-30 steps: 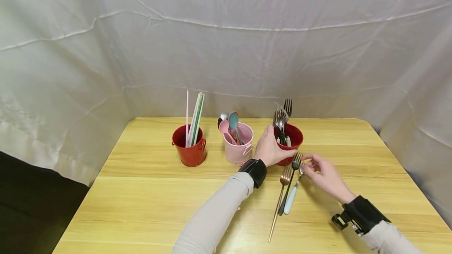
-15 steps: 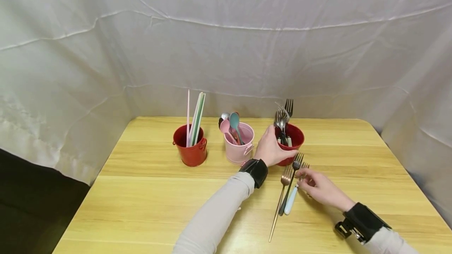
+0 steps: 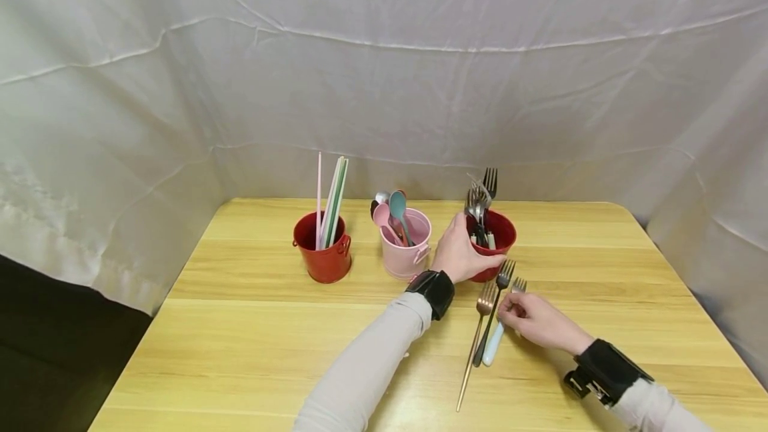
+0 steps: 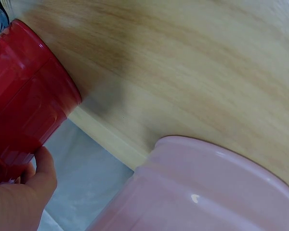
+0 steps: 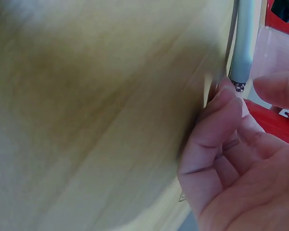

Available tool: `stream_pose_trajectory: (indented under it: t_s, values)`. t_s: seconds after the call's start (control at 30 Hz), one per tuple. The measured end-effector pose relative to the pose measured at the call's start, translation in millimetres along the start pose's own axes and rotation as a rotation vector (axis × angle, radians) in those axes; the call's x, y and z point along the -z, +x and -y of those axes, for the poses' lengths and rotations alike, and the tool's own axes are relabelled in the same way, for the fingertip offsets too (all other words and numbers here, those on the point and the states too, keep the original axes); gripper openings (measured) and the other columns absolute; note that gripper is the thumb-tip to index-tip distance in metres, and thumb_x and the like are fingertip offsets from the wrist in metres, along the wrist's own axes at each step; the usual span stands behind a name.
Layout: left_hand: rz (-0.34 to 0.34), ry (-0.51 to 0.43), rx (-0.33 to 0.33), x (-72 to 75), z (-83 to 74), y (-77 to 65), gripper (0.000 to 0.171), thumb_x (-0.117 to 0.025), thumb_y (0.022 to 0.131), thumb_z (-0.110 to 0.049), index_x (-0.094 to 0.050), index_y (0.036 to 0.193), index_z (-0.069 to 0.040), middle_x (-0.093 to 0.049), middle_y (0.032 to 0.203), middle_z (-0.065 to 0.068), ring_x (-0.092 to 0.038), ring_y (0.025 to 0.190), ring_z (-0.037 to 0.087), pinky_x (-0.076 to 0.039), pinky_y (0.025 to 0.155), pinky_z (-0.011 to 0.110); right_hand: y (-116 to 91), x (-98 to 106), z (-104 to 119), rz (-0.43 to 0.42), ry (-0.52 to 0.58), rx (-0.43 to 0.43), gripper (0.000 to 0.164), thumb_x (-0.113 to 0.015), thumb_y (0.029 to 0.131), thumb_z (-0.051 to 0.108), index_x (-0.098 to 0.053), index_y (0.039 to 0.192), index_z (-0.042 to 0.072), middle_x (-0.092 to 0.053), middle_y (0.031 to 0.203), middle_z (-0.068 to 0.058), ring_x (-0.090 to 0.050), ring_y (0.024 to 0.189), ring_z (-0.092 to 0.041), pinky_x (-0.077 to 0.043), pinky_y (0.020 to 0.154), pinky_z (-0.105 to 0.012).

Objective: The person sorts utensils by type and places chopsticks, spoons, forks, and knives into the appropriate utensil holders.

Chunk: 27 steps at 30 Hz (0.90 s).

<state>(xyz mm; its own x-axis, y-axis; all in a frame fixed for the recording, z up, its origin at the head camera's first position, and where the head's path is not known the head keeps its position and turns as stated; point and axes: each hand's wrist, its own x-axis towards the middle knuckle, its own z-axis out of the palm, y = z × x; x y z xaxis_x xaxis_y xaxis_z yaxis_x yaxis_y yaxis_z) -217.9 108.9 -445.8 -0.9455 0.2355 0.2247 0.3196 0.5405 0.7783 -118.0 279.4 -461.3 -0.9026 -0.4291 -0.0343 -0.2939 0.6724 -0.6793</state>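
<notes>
In the head view my left hand (image 3: 459,252) holds the right-hand red bucket (image 3: 487,275), thumb at its front and fingers round its left side. Several forks (image 3: 478,202) stand in it. The left wrist view shows fingertips curled against the red wall. My right hand (image 3: 543,319) has its fingers curled round the neck of a fork with a light blue handle (image 3: 495,345), lying on the table; its tines show past the knuckles. In the right wrist view a small gap shows between thumb and handle (image 5: 244,43). Beside it lie a black fork (image 3: 505,273) and a copper-coloured fork (image 3: 485,305).
A pink bucket (image 3: 401,262) with several spoons (image 3: 397,205) stands just left of my left hand. Further left, another red bucket (image 3: 326,267) holds chopsticks (image 3: 336,202). A pale cloth (image 3: 384,99) hangs behind the wooden table (image 3: 252,339).
My right hand has moved down and slightly left, from the blue-handled fork's tine end to its neck, and its fingers have closed in. My left hand has stayed on the red bucket.
</notes>
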Motion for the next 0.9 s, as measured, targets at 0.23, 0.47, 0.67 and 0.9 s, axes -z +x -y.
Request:
stream_pose_trajectory:
  t_s: [0.23,0.47,0.67,0.9]
  values:
    - [0.007,-0.016,0.012,0.9,-0.9,-0.5,0.091,-0.082,0.063,-0.051,-0.036,0.134,-0.017,-0.052,0.122,-0.002,-0.055,0.109,0.016,-0.050,0.090,0.031,-3,3,0,0.005,0.037,-0.006,0.011,-0.057,0.092,0.012,-0.060,0.085,0.005,-0.057,0.067,-0.001,-0.050,0.053,-0.004,-0.045,0.047,-0.022]
    - [0.013,-0.016,0.022,1.1,-1.4,-0.9,0.091,-0.081,0.063,-0.052,-0.035,0.134,-0.018,-0.052,0.123,-0.002,-0.055,0.110,0.015,-0.050,0.090,0.031,-12,6,-7,-0.078,-0.023,-0.034,0.014,-0.063,0.088,0.011,-0.057,0.075,0.010,-0.054,0.064,0.004,-0.047,0.054,-0.004,-0.044,0.049,-0.022]
    - [0.013,-0.024,0.021,1.6,-0.5,-0.5,0.091,-0.081,0.064,-0.051,-0.034,0.135,-0.018,-0.052,0.124,-0.002,-0.055,0.110,0.016,-0.050,0.090,0.032,-15,8,-10,-0.137,-0.068,-0.051,0.018,-0.069,0.083,0.013,-0.056,0.071,0.013,-0.054,0.061,0.005,-0.048,0.052,-0.005,-0.044,0.048,-0.023]
    - [0.002,0.002,0.003,-1.2,2.2,0.3,0.089,-0.082,0.063,-0.051,-0.037,0.131,-0.016,-0.052,0.119,-0.002,-0.055,0.108,0.016,-0.050,0.089,0.030,-13,6,-5,-0.148,-0.185,-0.162,0.025,-0.073,0.080,0.030,-0.056,0.068,0.015,-0.052,0.059,0.006,-0.044,0.051,-0.008,-0.036,0.048,-0.024]
